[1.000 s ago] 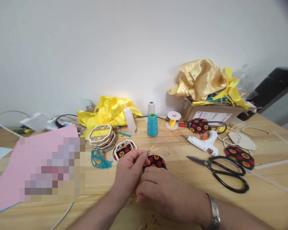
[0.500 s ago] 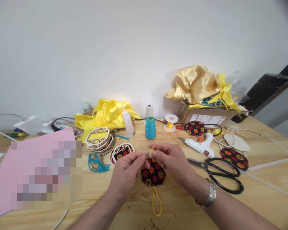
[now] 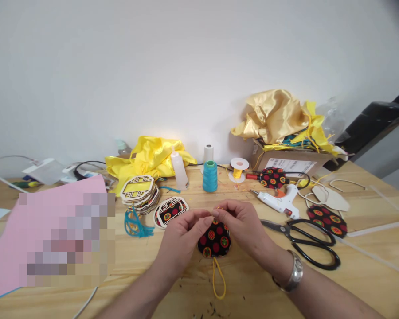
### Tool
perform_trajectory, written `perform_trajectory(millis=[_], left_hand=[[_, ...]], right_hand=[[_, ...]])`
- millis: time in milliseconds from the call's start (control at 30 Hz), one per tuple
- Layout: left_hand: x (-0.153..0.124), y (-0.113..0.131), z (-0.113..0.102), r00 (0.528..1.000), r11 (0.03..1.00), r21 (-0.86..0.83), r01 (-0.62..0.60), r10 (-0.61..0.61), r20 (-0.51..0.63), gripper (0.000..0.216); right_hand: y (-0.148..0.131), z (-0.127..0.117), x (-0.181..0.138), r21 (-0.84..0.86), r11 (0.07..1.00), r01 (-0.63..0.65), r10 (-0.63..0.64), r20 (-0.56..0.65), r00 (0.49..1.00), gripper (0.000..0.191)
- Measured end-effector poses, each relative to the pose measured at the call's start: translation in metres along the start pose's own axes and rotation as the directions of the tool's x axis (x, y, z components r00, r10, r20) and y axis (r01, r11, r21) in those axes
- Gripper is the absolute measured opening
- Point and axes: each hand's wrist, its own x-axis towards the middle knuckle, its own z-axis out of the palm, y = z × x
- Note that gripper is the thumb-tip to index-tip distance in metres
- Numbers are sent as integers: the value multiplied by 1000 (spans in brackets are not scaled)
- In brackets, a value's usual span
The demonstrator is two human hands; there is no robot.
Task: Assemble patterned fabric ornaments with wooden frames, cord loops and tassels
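Note:
A black fabric piece with red and orange round motifs (image 3: 213,241) lies at the front middle, a yellow cord loop (image 3: 219,279) coming from its lower edge. At its upper edge my left hand (image 3: 189,230) and my right hand (image 3: 237,223) meet, thumbs and forefingers pinched together. A bit of yellow cord shows above the right fingertips; the rest is hidden in the pinch. What exactly the left fingers hold is covered. To the left is an openwork wooden frame (image 3: 169,204) over matching fabric. Black-handled scissors (image 3: 287,229) lie beside my right wrist.
Behind my hands stand a blue thread cone (image 3: 209,177), a squeeze bottle (image 3: 179,170) and a yellow cord spool (image 3: 238,172). A glue gun (image 3: 279,199) lies right. Left are stacked wooden frames (image 3: 138,190), blue tassel threads (image 3: 136,223) and a pink sheet (image 3: 63,199).
The yellow cord ends that stuck up between my fingertips are now mostly hidden. My hands stay close together at the fabric piece's top edge; the whole view has shifted slightly.

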Motion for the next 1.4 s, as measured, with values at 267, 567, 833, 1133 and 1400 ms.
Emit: perform_trajectory(millis=[267,567,833,1133,1400], left_hand=[[-1,3,-1,996,946,311,-86,82,26,25],[7,-1,-10,924,774,554,-307,382,-22,21],[-26,30,-3,778,753,516,-409,583,-233,18],[-48,21,27,880,666,-583,466,-276,387,25],[-44,11,21,897,698,-569,435,-390,207,16]], right_hand=[[1,3,-2,-101,994,29,-29,-2,1000,24],[-14,-19,12,-128,989,76,-101,-203,974,29],[-33,-38,5,-221,967,125,-189,-299,935,26],[-21,-2,-61,-644,568,512,-675,-9,738,15],[1,17,-84,-663,455,595,-761,57,646,19]])
